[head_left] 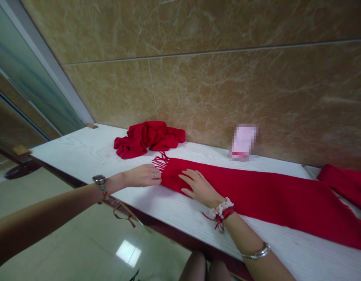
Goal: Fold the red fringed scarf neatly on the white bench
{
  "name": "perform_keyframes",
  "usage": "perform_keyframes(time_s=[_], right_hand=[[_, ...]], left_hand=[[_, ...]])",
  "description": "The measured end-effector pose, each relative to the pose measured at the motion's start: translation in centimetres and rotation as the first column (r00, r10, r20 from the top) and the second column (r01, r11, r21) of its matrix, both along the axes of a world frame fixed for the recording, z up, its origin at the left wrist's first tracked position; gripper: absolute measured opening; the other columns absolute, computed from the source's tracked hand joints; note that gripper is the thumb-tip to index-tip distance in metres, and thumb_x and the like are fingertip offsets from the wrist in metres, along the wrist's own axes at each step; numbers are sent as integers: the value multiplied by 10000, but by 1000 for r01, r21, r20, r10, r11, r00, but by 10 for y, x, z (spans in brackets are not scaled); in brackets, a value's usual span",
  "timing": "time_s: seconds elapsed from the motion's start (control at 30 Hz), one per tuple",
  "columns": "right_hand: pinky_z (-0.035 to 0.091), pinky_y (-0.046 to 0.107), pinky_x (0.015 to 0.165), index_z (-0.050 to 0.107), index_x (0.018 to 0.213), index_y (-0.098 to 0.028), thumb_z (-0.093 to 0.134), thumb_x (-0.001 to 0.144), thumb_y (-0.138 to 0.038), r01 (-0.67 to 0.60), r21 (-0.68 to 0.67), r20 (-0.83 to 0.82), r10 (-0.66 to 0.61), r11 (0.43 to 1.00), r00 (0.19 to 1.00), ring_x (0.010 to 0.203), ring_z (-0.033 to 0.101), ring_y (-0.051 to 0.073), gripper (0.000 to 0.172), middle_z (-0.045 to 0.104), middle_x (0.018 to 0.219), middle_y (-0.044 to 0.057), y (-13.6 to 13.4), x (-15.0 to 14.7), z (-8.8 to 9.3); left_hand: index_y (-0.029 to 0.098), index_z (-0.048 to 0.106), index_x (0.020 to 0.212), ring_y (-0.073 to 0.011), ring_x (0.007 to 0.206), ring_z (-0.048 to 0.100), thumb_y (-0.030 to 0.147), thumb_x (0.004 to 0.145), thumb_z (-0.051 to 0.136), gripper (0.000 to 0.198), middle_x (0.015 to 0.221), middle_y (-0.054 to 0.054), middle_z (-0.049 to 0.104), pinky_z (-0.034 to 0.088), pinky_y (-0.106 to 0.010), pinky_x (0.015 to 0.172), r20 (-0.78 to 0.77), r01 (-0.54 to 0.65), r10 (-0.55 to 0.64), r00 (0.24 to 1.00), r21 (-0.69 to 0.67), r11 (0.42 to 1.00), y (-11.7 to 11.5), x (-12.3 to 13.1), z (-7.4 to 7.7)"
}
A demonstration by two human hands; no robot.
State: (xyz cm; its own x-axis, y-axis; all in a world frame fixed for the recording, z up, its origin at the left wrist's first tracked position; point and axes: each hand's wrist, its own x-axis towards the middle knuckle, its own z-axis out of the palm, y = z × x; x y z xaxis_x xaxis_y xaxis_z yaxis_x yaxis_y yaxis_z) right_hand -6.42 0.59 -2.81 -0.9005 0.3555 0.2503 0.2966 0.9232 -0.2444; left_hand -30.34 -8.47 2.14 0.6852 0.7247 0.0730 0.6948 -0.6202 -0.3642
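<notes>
A long red scarf (262, 191) lies flat across the white table, its fringe (160, 160) at the left end. My left hand (145, 175) is closed at the near corner of that fringed end, fingers curled in on the scarf's edge. My right hand (199, 185) rests palm down on the scarf a little further right, with its fingers spread. Behind the fringe sits a crumpled heap of red cloth (148, 138), apart from both hands.
The white table (80, 152) runs along a brown marbled wall (198, 89). A pixelated pink item (243, 142) stands against the wall. More red cloth (347, 181) lies at the far right. My knees (194, 267) are below the table's front edge.
</notes>
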Motion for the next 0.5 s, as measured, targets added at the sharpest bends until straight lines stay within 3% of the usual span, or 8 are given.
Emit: perform_keyframes(time_s=[0.13, 0.23, 0.33, 0.43, 0.5], right_hand=[[210, 418, 1062, 429, 1288, -193, 432, 858, -380, 28, -44, 34, -27, 999, 999, 1276, 291, 213, 468, 417, 1351, 80, 0, 3, 4], [175, 481, 1056, 401, 1307, -213, 426, 844, -459, 9, -103, 166, 9, 995, 986, 1301, 240, 244, 525, 362, 1388, 95, 0, 6, 3], [148, 511, 1051, 384, 1318, -214, 397, 841, -507, -1, -140, 231, 34, 990, 972, 1311, 212, 258, 559, 324, 1408, 102, -1, 6, 2], [131, 525, 1050, 359, 1331, -203, 348, 865, -492, 86, -110, 179, -65, 990, 982, 1320, 186, 253, 548, 305, 1419, 91, -1, 4, 2], [122, 552, 1040, 315, 1352, -192, 325, 871, -492, 208, -88, 139, -194, 974, 971, 1329, 147, 261, 567, 260, 1438, 93, 1, 3, 1]], left_hand=[[216, 601, 817, -127, 770, 544, 125, 876, 395, 233, 798, -19, 622, 399, -247, 749, 14, 33, -31, 999, -133, 991, -2, -5, -10], [213, 598, 790, -127, 731, 547, 84, 848, 406, 238, 762, -12, 611, 408, -237, 721, 60, 37, -26, 998, -202, 979, -6, -6, -24], [199, 593, 778, -141, 716, 554, 93, 810, 447, 184, 764, -24, 613, 421, -250, 710, 11, 36, -34, 999, -231, 972, -8, -5, -25], [190, 595, 787, -155, 736, 567, 142, 805, 454, 150, 774, -35, 624, 435, -268, 730, -35, -18, 9, 999, -244, 970, 0, 2, -15], [179, 599, 845, -164, 783, 578, 157, 828, 413, 187, 827, -47, 638, 443, -284, 761, 18, -123, 128, 992, -185, 975, 13, 12, -13]])
